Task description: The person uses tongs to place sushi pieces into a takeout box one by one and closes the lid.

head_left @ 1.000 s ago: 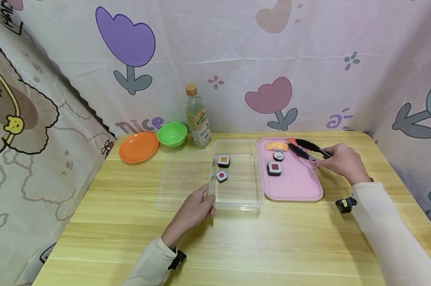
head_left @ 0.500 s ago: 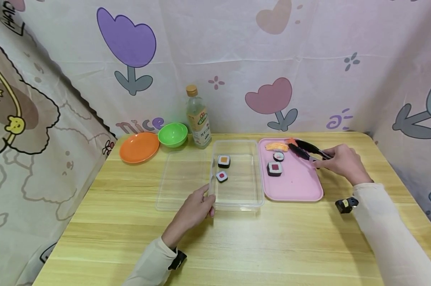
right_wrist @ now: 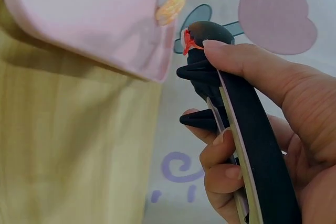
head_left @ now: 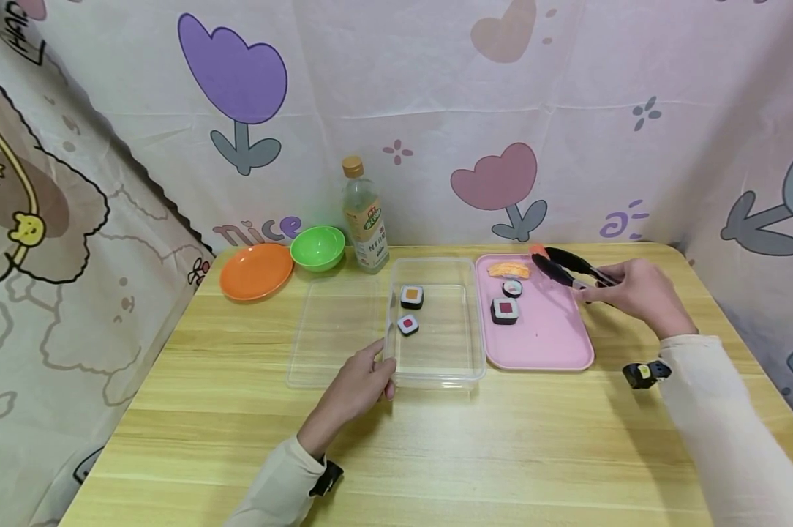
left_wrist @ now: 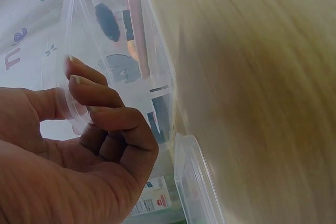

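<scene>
My right hand (head_left: 640,293) grips black-handled tongs (head_left: 568,259), thumb and fingers around their arms in the right wrist view. Between the tong tips is an orange-red piece (right_wrist: 188,40), likely sushi and mostly hidden, held above the far edge of the pink tray (head_left: 548,337). On that tray lie an orange-topped sushi (head_left: 510,271), a small round roll (head_left: 511,288) and a square sushi roll (head_left: 505,311). My left hand (head_left: 357,382) pinches the near left rim of a clear plastic box (head_left: 436,380). Inside it sit two sushi rolls (head_left: 412,296).
A clear lid (head_left: 333,329) lies left of the box, partly behind my left hand. Farther back stand an orange plate (head_left: 256,272), a green bowl (head_left: 317,249) and a glass bottle (head_left: 366,219). A printed cloth hangs behind the wooden table.
My right hand has risen slightly and shifted right, lifting the tongs and the orange-red piece off the tray. The left hand stays at the box rim.
</scene>
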Available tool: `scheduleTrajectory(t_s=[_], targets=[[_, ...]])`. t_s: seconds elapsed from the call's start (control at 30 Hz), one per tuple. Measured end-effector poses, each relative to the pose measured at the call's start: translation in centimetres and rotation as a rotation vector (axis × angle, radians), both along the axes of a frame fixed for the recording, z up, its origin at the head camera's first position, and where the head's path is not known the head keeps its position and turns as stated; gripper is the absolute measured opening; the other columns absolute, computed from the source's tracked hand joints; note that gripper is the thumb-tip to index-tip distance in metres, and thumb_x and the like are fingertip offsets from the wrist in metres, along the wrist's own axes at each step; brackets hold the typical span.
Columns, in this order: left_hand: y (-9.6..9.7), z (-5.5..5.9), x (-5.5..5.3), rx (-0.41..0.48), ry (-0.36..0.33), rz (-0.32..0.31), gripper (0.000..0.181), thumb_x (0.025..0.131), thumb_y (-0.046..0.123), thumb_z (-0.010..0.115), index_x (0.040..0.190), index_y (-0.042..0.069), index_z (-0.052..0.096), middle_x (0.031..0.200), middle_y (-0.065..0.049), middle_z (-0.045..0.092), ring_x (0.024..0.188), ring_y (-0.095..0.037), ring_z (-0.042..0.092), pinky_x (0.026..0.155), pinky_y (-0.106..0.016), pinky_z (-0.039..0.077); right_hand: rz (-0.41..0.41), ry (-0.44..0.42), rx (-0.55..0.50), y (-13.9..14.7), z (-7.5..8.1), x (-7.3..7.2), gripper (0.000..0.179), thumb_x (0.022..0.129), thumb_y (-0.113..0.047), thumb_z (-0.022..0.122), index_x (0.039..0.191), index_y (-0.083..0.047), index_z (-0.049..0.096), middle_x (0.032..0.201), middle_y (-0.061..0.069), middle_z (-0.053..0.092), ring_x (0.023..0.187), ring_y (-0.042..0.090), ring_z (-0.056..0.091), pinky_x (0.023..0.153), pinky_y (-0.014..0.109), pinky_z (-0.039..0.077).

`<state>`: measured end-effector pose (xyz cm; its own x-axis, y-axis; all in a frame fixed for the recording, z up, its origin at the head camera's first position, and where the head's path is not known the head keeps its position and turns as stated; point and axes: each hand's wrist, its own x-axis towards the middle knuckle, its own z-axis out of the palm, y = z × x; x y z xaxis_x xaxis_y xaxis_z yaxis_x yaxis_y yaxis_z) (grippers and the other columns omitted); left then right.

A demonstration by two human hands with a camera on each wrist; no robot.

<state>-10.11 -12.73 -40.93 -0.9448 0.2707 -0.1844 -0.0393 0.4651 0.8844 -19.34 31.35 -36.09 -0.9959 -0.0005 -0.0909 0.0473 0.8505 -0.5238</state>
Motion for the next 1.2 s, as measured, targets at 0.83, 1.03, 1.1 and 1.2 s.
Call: scheduleTrajectory(t_s=[0.83,1.03,1.1,1.2], targets=[[0.0,-0.1,-0.2,0.006,-0.007,0.003,0.040,0.101,0.013,0.042,0.137,0.002,0.054,0.059,-0.001,0.060,0.048,-0.011,0.041,0.043,-0.023,0.027,0.117,0.108,0.025,-5.9,5.7,1.7,0.074,0.078,-0.039,0.086,0.135,0.001,0.063,0.055,-0.006,0.023,0.046,0.012,0.023,0.043,0.032,0.028],[0.0,-0.1,-0.1,0.003,-0.002,0.002,0.041,0.101,0.014,0.043,0.139,0.002,0.053,0.059,-0.001,0.060,0.048,-0.011,0.041,0.043,-0.023,0.027,0.190,0.102,-0.008,-7.9,6.3,2.3,0.069,0.076,-0.040,0.088,0.132,-0.004,0.067,0.055,-0.006,0.025,0.047,0.010,0.021,0.043,0.029,0.025],[0.0,-0.2,-0.1,0.000,0.000,0.002,0.041,0.101,0.014,0.043,0.139,0.002,0.053,0.059,0.000,0.060,0.048,-0.011,0.041,0.043,-0.023,0.028,0.218,0.101,-0.015,-8.6,6.5,2.5,0.068,0.075,-0.038,0.089,0.132,-0.007,0.068,0.056,-0.006,0.036,0.047,0.010,0.022,0.044,0.030,0.026],[0.0,-0.1,-0.1,-0.003,0.000,0.002,0.042,0.101,0.014,0.043,0.140,0.002,0.053,0.059,0.000,0.060,0.048,-0.011,0.041,0.043,-0.023,0.028,0.260,0.115,-0.012,-9.6,6.6,2.8,0.065,0.074,-0.033,0.090,0.131,-0.010,0.069,0.061,-0.004,0.047,0.047,0.009,0.024,0.046,0.030,0.029]])
